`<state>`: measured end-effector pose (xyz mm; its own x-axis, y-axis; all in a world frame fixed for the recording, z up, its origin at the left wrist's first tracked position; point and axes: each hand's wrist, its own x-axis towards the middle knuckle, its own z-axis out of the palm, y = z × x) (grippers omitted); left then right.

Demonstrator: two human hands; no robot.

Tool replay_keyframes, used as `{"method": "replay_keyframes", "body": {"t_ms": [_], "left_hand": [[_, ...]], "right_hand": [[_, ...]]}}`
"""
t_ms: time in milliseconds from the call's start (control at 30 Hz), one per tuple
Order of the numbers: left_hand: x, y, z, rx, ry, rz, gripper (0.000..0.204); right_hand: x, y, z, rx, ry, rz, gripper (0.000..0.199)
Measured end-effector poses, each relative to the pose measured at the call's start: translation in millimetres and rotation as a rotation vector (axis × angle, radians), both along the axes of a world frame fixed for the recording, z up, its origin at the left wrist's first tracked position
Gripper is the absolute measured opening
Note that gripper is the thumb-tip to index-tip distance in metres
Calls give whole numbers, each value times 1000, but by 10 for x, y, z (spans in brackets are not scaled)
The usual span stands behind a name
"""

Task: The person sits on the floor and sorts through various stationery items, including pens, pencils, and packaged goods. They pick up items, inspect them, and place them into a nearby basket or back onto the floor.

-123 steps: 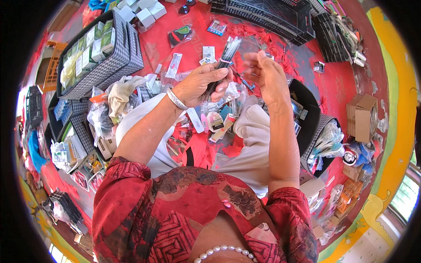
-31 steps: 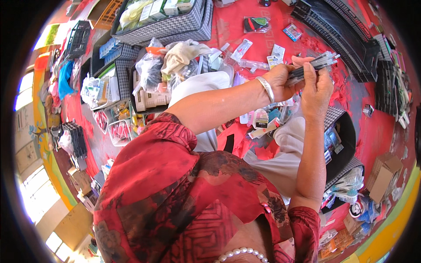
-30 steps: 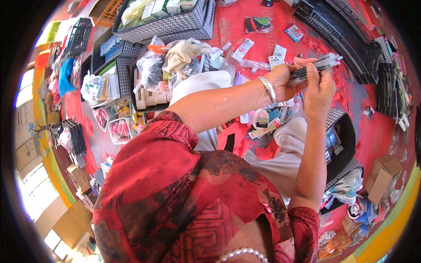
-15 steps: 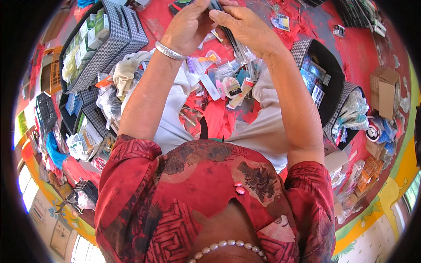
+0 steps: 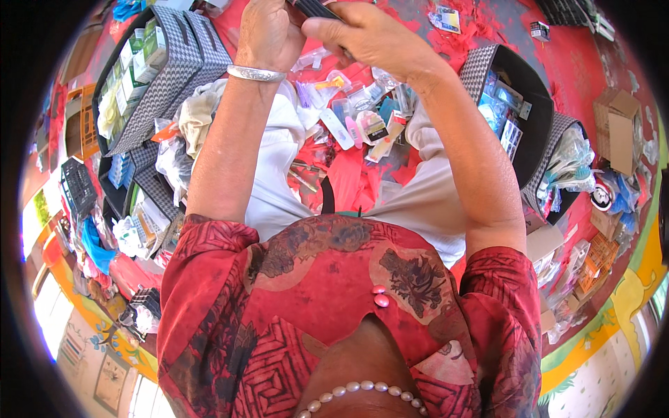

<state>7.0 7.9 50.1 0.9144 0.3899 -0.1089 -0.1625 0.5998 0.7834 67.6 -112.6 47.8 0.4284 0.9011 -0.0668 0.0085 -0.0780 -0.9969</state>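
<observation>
A person in a red patterned shirt (image 5: 306, 279) holds a bundle of dark sticks (image 5: 313, 8) between two hands at the upper edge of the view, above a red floor (image 5: 575, 76). The right hand (image 5: 373, 38) grasps the bundle, fingers curled; the left hand (image 5: 270, 35), with a silver bracelet (image 5: 256, 73) at its wrist, is beside it, its grip impossible to tell. Small packages (image 5: 373, 129) lie between white trousers (image 5: 268, 167), flanked by a checked basket (image 5: 187, 66) and a black-lined bin (image 5: 535, 80).
</observation>
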Motion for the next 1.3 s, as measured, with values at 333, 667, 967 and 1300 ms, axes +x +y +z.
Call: {"method": "replay_keyframes", "body": {"t_ms": [333,667,967,1300], "left_hand": [[-93,113,-89,259,59,-35,34],[-184,619,-28,308,449,188,31],[-265,783,11,113,358,266,19],[-582,1043,-60,-307,280,234,24]], "right_hand": [[-146,30,-80,-91,26,-91,27],[-462,70,-633,-477,753,-267,12],[-559,249,-1563,-703,521,-403,20],[-1284,988,-3332,-918,49,-393,27]]}}
